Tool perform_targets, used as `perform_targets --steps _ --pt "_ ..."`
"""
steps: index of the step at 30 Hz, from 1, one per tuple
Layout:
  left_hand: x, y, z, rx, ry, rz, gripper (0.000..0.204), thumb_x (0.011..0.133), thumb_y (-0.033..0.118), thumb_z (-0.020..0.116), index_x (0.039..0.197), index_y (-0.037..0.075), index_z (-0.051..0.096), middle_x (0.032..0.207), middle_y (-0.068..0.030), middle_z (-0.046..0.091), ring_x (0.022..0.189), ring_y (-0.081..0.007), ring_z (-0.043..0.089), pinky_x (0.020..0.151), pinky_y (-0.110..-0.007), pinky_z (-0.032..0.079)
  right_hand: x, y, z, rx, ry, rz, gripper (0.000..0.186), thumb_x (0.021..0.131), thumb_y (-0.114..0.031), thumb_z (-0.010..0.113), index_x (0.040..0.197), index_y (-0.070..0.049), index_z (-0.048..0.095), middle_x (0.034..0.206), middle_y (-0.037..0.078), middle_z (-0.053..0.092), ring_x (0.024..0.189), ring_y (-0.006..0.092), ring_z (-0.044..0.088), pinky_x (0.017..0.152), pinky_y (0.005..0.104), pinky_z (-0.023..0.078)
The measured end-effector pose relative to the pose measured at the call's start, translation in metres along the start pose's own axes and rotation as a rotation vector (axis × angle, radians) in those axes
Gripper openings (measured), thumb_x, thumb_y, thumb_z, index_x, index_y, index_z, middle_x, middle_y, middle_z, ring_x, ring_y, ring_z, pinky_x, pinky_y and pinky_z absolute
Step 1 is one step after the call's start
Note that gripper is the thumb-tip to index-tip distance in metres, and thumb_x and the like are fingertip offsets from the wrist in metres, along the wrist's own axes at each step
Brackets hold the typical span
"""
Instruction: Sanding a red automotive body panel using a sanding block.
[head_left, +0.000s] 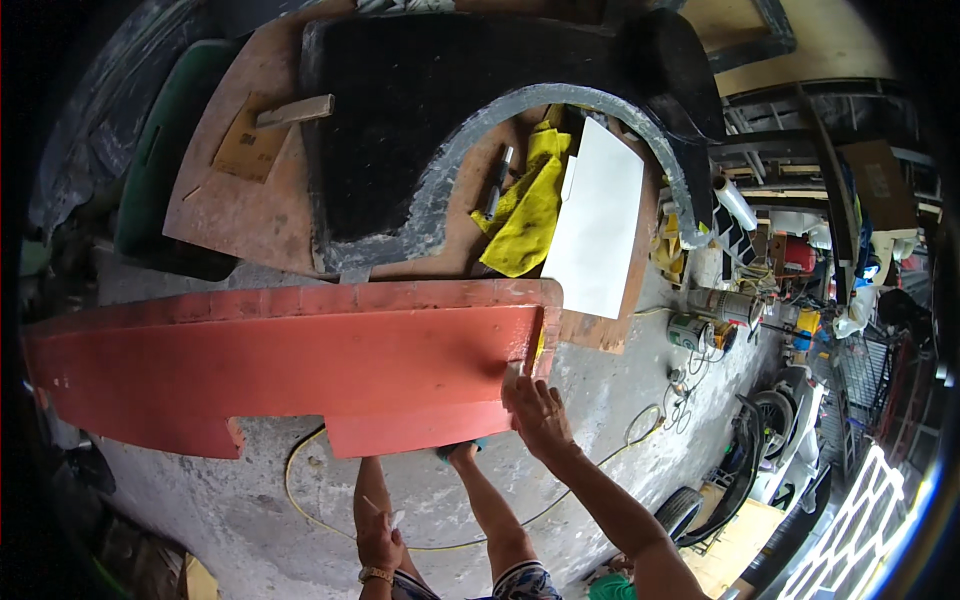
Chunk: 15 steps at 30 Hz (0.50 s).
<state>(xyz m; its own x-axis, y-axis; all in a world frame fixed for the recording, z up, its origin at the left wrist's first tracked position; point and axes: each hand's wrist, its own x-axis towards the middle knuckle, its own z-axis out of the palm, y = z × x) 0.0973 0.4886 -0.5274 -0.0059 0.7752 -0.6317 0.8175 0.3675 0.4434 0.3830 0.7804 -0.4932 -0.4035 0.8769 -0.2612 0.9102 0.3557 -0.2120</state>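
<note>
A long red moulded panel [270, 360] with a notched lower edge spans the middle. My right hand [540, 405] is at its right end, fingers closed on a small pale pad [513, 380] pressed near a glossy, yellowish-streaked inner edge. The pad is partly hidden by my fingers. My left hand [380, 540] is low in the middle, below the panel, closed on a small white item with a thin stick [376, 508], too small to name. Behind the panel lies a black moulded part [400, 100] with a grey-rimmed arch, on a brown board [250, 210].
Within the arch lie a yellow cloth [525, 230], a marker-like tube [498, 180] and a white sheet [600, 220]. A green crate [150, 180] is at left. Cans [690, 330], cables [645, 420], tyres [678, 515] and metal racks [830, 130] crowd the right. My legs stand beneath the panel.
</note>
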Motion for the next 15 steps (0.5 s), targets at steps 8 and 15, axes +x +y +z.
perform_targets --steps 8,15 --pt "-0.004 -0.004 -0.002 0.002 -0.115 -0.116 0.044 0.079 0.019 0.072 0.119 0.009 0.056 0.105 -0.0144 0.063 0.094 -0.0354 0.065 0.081 -0.047 0.053 0.0 -0.019 -0.033 0.056 -0.058 0.025 0.026 0.079 -0.004 0.064 0.102 -0.013 0.057 0.097 0.007 0.053 0.089 0.0296 0.056 0.071 0.0457 0.044" --pt "-0.004 -0.01 0.011 0.037 -0.137 -0.086 0.047 0.081 0.022 0.071 0.123 0.008 0.056 0.107 -0.016 0.063 0.095 -0.0355 0.064 0.082 -0.046 0.053 0.005 -0.002 -0.008 -0.052 -0.024 -0.007 0.029 0.081 -0.004 0.061 0.109 -0.012 0.059 0.106 0.007 0.056 0.089 0.0288 0.057 0.07 0.0454 0.044"
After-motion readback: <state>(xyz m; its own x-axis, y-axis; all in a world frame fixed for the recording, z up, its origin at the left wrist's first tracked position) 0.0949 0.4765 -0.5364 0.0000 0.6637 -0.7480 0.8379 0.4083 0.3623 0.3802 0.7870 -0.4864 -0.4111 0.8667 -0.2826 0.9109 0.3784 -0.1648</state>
